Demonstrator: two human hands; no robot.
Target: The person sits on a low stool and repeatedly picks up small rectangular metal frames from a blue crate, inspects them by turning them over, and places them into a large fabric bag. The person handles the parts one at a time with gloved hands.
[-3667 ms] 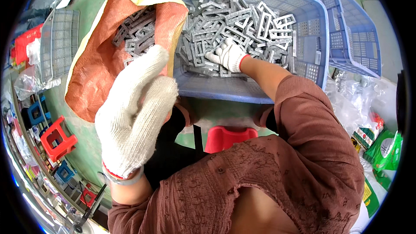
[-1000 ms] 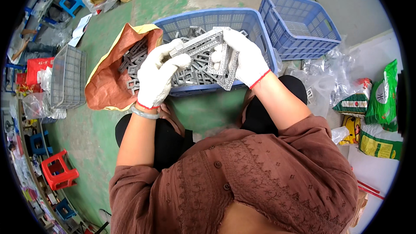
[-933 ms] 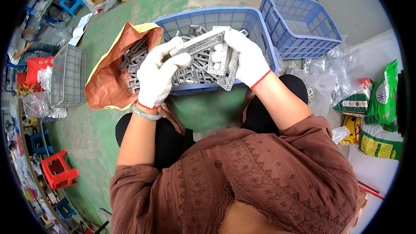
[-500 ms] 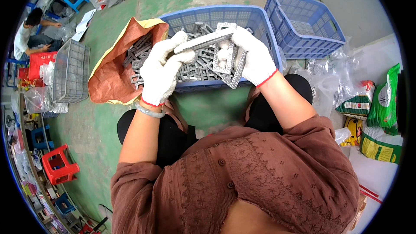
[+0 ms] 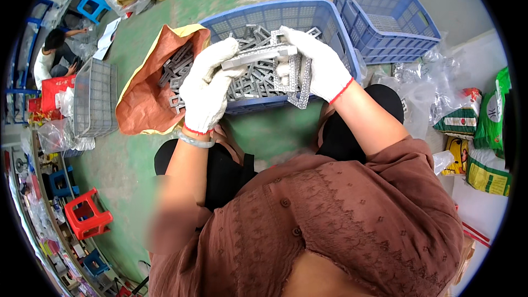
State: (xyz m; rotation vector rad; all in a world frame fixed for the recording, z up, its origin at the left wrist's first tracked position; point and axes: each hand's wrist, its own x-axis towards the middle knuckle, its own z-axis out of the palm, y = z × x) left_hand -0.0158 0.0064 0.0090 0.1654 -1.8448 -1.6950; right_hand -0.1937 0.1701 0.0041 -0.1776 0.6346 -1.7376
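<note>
My left hand (image 5: 204, 89), in a white knit glove, pinches one end of a grey rectangular frame piece (image 5: 258, 55) between thumb and fingers. That piece is seen nearly edge-on, like a bar. The gloved right hand (image 5: 322, 66) touches its other end and also grips further grey rectangular frames (image 5: 300, 91), which hang below the palm. Some right fingers show through the frame openings. Both hands are above a blue plastic crate (image 5: 275, 5) heaped with similar grey frames (image 5: 250, 85). How many the right hand holds, I cannot tell.
An orange-lined sack (image 5: 135, 104) with more grey frames leans on the crate's left side. Another blue crate (image 5: 385, 49) stands at the far right, beside clear plastic bags (image 5: 429, 91). A grey crate (image 5: 96, 99), a red stool (image 5: 88, 214) and a seated person (image 5: 47, 63) are at left.
The pinched frame piece has turned: its right end is lower and it lies closer to level. My right hand has shifted slightly along it. The whole view has tilted a little.
</note>
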